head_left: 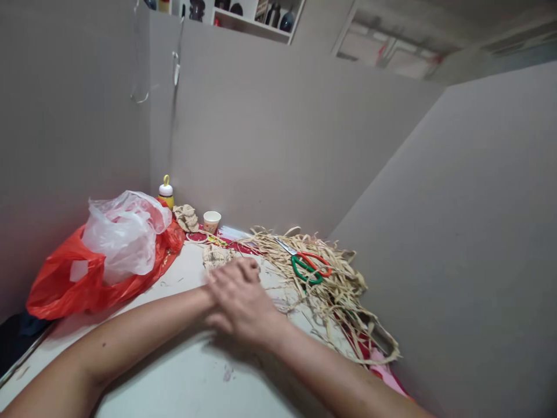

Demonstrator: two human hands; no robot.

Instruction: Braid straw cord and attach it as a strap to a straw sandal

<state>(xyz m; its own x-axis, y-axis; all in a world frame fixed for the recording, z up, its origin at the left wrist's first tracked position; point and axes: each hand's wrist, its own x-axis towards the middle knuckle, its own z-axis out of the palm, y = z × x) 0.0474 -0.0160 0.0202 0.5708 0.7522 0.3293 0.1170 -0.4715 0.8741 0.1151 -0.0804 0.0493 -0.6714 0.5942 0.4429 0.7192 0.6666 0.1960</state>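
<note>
My right hand [246, 305] lies across my left wrist, its fingers and thumb spread over it and slightly smeared by motion. Mostly covered by it, my left hand [249, 268] shows only its blurred far end, so its grip is hidden. Just beyond the hands, a small woven piece of pale straw [214, 256] rests on the white table [174, 371]. To the right, scissors [308, 267] with one green and one orange handle sit on a heap of dry straw strips [335, 284]. Neither hand touches the scissors.
A red plastic bag [65, 278] with a whitish bag [126, 238] on top occupies the left side. At the back are a yellow bottle [166, 191], a beige woven bundle [186, 218] and a paper cup [212, 221]. Grey partitions [270, 133] enclose the table.
</note>
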